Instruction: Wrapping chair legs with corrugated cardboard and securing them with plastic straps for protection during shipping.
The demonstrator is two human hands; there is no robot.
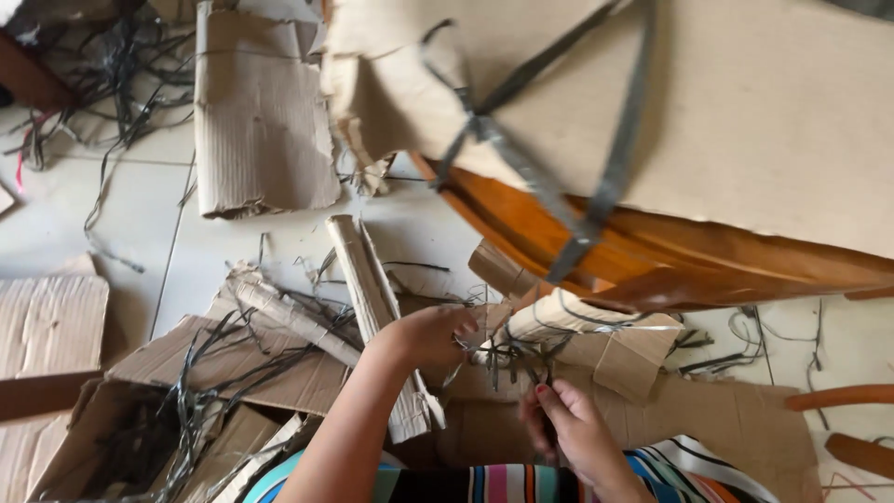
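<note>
The left hand [430, 333] has its fingers curled shut around the end of a cardboard-wrapped wooden leg [577, 326], a pale brown bundle of torn corrugated wrapping bound with thin grey plastic strapping. The bundle lies low over the pale tiled floor [130, 224], near the middle of the view, just above a flat sheet of brown cardboard [736, 419] spread over the floor's near right part. The right hand [568, 428] sits just below the bundle, its fingers pinched closed on a dark strand of the grey strapping [521, 359] that hangs from the wrapping; whether a small tool is also in that hand cannot be told. Behind the bundle, glossy orange-brown wooden furniture [652, 251] runs across to the right edge, partly covered by a large sheet of tan cardboard [773, 121] crossed by wide grey straps [549, 200]. To the left, a rolled strip of corrugated cardboard [368, 279] lies on the floor, with a torn corrugated panel [261, 112] toward the far left and loose tangled strapping [102, 65] in the far left corner.
</note>
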